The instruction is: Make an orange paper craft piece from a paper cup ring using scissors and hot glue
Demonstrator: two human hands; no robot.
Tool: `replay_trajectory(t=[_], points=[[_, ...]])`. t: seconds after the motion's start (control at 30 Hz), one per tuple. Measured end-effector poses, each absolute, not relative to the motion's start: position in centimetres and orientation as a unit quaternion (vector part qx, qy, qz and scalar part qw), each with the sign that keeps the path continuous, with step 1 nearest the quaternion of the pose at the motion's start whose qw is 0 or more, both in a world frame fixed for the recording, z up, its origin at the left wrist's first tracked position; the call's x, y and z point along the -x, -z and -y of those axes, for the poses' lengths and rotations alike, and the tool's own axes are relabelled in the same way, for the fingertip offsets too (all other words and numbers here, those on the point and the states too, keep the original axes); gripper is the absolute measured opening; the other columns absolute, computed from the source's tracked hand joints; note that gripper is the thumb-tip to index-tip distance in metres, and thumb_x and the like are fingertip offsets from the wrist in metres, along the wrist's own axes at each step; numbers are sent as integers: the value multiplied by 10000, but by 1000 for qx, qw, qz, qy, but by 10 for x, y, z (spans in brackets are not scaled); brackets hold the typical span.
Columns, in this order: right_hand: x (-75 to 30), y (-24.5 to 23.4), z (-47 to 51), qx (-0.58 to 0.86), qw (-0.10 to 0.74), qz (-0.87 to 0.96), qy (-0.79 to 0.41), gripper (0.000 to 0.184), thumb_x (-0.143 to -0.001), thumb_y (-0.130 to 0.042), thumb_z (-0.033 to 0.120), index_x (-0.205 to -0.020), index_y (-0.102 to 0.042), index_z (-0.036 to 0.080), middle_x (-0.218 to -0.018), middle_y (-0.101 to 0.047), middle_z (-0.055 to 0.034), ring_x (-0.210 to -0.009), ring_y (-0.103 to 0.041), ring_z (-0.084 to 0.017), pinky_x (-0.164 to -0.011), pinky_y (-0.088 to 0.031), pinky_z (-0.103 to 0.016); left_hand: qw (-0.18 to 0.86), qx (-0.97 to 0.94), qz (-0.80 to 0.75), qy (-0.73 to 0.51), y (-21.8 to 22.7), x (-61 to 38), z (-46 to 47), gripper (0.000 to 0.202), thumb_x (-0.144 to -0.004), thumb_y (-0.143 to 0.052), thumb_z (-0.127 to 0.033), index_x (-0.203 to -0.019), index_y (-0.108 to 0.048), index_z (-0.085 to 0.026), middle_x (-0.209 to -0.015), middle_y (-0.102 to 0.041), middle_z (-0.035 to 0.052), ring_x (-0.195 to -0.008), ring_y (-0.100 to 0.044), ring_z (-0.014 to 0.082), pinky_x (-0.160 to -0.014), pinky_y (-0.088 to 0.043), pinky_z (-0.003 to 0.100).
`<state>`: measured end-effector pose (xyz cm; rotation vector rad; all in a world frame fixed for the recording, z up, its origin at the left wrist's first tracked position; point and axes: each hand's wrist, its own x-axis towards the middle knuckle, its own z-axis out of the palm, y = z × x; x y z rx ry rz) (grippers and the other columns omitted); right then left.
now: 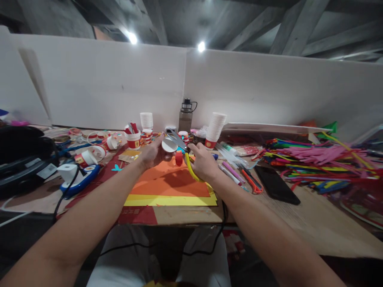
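My left hand (153, 153) is closed around a paper cup (169, 146), whose white round face tilts up toward me. In my right hand (202, 160) is a pair of scissors (179, 142) with metal blades and a yellow handle. The blades lie over the upper right edge of the cup; whether they touch it I cannot tell. Just below the cup is a small red piece (178, 158), possibly part of it. Under both hands lie orange paper (170, 183) and yellow paper (173, 200).
Stacked paper cups (216, 129) and a bottle (186, 117) stand at the back. Cut cups (86, 158) and a blue power strip (80, 181) sit left. To the right are markers (229, 174), a box cutter (251, 181), a black phone (277, 184) and pipe cleaners (317, 155).
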<state>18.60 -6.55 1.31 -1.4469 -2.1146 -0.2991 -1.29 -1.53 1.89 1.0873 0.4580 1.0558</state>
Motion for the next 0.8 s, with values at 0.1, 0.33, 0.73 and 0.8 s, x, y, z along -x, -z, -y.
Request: replay_trajectory(t=[0.1, 0.33, 0.73, 0.8], points=[[-186, -14, 66, 542, 269, 788, 114, 416, -890, -509, 369, -1265, -553, 195, -1033, -566, -107, -806, -577, -213, -701, -433, -303, 702, -489, -213, -472, -20, 13, 16, 444, -894, -494, -560, -835, -605, -135, -651, -644, 83, -539, -590, 154, -386, -351, 200], [-185, -16, 69, 544, 261, 788, 120, 390, -888, -513, 378, -1228, -581, 200, -1023, -589, -110, -747, -574, -208, -646, -398, -297, 702, -499, -201, -467, -20, 14, 16, 443, -882, -503, -573, -861, -610, -144, -632, -616, 64, -506, -555, 140, -377, -318, 194], [-186, -10, 56, 514, 365, 774, 54, 308, -896, -522, 436, -1038, -625, 183, -850, -628, -65, -774, -570, -198, -704, -412, -287, 646, -581, -142, -474, -14, 14, 15, 446, -808, -662, -510, -1089, -605, -169, -879, -652, 62, -652, -614, 145, -544, -470, 250], [-187, -11, 56, 521, 373, 767, 37, 320, -884, -540, 439, -1057, -614, 181, -895, -633, -75, -811, -579, -206, -723, -420, -294, 598, -611, -135, -500, -14, 12, 15, 458, -787, -720, -406, -1173, -573, -207, -965, -636, 52, -796, -639, 168, -636, -511, 266]])
